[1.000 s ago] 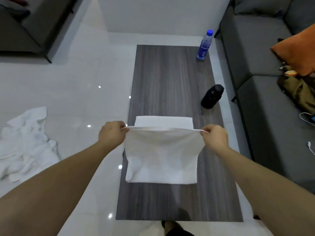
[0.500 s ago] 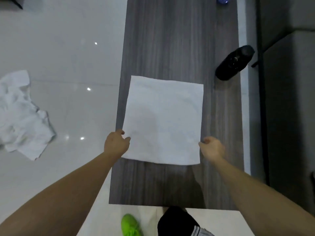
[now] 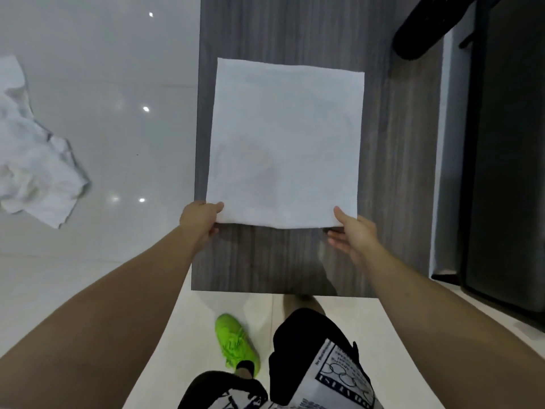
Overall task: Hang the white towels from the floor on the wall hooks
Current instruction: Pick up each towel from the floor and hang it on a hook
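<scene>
Folded towel: I see a flat white square cloth towel [image 3: 284,143] lying smooth on the dark wood-grain table [image 3: 392,160], near its left edge.
Floor towels: a crumpled white towel heap [image 3: 32,160] lies on the glossy pale floor [image 3: 124,84], well apart.

Glossy pale floor [image 3: 118,137], wood-grain table [image 3: 398,172]

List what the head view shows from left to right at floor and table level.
Crumpled white towels on the floor → left hand → flat towel on the table → right hand → black bottle.
</scene>
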`<action>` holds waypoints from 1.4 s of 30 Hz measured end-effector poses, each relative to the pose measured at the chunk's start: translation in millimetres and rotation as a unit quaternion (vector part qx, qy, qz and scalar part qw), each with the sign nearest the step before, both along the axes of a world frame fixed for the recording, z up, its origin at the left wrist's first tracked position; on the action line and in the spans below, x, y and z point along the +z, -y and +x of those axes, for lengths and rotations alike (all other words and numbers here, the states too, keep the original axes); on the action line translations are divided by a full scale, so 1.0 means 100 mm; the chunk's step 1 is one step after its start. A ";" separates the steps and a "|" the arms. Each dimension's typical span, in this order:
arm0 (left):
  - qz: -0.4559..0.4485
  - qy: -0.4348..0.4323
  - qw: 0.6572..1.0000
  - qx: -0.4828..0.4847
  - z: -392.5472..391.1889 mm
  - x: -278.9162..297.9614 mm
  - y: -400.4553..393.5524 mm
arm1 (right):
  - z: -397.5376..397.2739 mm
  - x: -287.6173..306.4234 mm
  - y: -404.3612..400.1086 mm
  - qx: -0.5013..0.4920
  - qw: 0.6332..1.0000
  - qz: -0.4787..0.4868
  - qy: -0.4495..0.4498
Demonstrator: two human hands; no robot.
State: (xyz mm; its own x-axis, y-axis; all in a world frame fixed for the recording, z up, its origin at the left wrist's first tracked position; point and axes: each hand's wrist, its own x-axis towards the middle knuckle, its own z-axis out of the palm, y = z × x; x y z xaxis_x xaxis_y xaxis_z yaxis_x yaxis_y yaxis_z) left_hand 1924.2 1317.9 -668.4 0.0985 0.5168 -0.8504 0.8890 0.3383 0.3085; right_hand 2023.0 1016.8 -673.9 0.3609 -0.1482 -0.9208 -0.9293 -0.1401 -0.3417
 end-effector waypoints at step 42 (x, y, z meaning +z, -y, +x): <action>0.729 0.119 0.668 0.091 -2.89 6.29 -1.91 | -0.99 6.10 -3.72 0.413 0.478 0.008 0.775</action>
